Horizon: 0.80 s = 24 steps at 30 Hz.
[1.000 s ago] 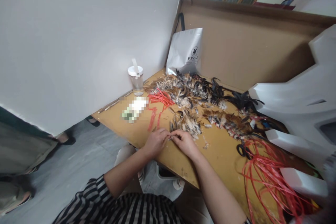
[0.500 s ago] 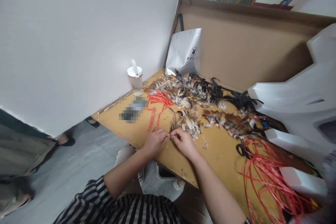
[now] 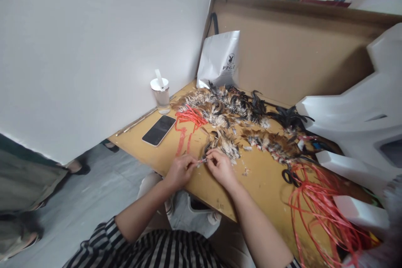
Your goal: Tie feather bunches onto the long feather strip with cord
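Observation:
My left hand (image 3: 182, 171) is closed in a pinch at the near edge of the yellow table. A thin pinkish-white strand (image 3: 201, 161) stretches from its fingertips to my right hand (image 3: 220, 168), whose thumb and forefinger pinch the other end. The strand is too small to tell whether it is string or a feather shaft. Just behind my right hand lies a small heap of brown and whitish feathers (image 3: 230, 145). Red plastic strips (image 3: 190, 116) lie beyond my left hand, some trailing towards it.
A larger feather pile (image 3: 220, 102) spreads in front of a silver bag (image 3: 218, 60). On the left are a phone (image 3: 159, 130) and a lidded cup (image 3: 161, 96). To the right lie more brown feathers (image 3: 276, 144), black scissors (image 3: 290, 177), tangled red string (image 3: 317, 201) and white foam (image 3: 345, 113).
My hands have drawn slightly apart, the left one moving left and a little down, so the thin strand shows between them. The view has shifted slightly.

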Available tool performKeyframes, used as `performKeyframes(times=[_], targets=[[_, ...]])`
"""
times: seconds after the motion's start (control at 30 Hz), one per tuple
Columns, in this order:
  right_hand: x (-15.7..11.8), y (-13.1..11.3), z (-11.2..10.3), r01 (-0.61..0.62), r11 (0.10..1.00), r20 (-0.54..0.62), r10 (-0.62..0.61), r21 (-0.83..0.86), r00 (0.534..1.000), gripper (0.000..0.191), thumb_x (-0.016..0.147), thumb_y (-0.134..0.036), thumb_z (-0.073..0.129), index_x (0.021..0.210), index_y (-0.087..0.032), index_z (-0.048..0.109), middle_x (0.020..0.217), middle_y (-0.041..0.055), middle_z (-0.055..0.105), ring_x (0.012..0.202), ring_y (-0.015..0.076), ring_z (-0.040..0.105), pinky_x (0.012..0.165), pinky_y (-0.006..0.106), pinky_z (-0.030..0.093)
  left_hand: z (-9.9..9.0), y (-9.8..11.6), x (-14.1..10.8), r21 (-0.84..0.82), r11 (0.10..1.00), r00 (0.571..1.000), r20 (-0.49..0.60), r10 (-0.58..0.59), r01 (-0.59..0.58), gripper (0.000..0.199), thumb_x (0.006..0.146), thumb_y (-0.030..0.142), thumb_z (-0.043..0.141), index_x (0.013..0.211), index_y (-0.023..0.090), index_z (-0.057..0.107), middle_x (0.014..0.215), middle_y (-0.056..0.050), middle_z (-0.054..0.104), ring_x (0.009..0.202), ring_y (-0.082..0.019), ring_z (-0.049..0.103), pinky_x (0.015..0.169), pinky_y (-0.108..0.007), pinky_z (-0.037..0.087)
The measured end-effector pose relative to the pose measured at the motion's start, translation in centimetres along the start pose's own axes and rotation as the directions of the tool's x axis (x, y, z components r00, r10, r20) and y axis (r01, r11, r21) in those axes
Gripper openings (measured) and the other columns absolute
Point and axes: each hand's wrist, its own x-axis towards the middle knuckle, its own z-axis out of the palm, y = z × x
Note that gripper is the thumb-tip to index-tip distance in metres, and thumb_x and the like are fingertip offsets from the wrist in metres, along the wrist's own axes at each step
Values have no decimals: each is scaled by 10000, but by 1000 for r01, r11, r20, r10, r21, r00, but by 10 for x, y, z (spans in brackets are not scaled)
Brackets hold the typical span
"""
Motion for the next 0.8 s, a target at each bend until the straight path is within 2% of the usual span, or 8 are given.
performKeyframes(times=[0.37,0.43,0.5,0.57,0.63,0.73,0.8], targets=[[0,-4,-1,15,999,-24,-14,34,1000,125,726,-119,477,666,-186,564,829,57,576,813,163,542,750,297,419,1,2,-2,-48,993,994,-22,-110,108,109,764,216,528,708,155,599,699,-30,619,674,-127,554,642,-249,411],[1,-3,-2,-4,998,-56,7,58,998,115,740,-159,493,696,-189,594,860,64,581,837,169,542,761,308,420,1,2,-2,-121,978,984,-44,-175,169,127,756,250,542,701,153,602,694,-29,621,669,-128,556,635,-247,416],[2,-1,-6,-51,993,-121,64,108,991,89,737,-219,534,752,-190,617,940,77,579,840,172,540,743,310,429,1,2,2,-265,932,960,-66,-272,246,151,740,289,564,694,149,598,685,-27,626,654,-126,561,620,-242,424],[3,3,-10,-124,966,-206,172,226,963,133,724,-283,574,810,-188,611,962,80,575,762,155,539,672,291,440,-1,4,9,-451,834,920,-64,-386,318,178,709,317,599,685,141,586,671,-25,633,628,-119,568,605,-234,434],[4,6,-14,-203,890,-232,316,408,920,190,728,-338,580,840,-185,588,798,48,584,609,121,506,557,254,423,-2,6,20,-627,685,875,-11,-484,371,203,672,327,639,685,135,571,659,-24,639,597,-107,572,592,-225,443],[5,7,-19,-290,709,-92,447,643,890,215,745,-381,568,802,-174,583,550,-13,510,462,89,425,436,208,341,2,15,38,-840,382,838,144,-526,385,224,622,291,691,699,136,550,675,-12,637,606,-86,585,571,-185,446],[6,5,-23,-321,616,18,445,719,895,233,732,-390,586,790,-165,604,573,3,541,479,91,450,435,205,338,9,22,48,-894,209,838,260,-480,397,229,591,242,717,693,130,545,697,-9,631,617,-70,585,558,-156,443]])
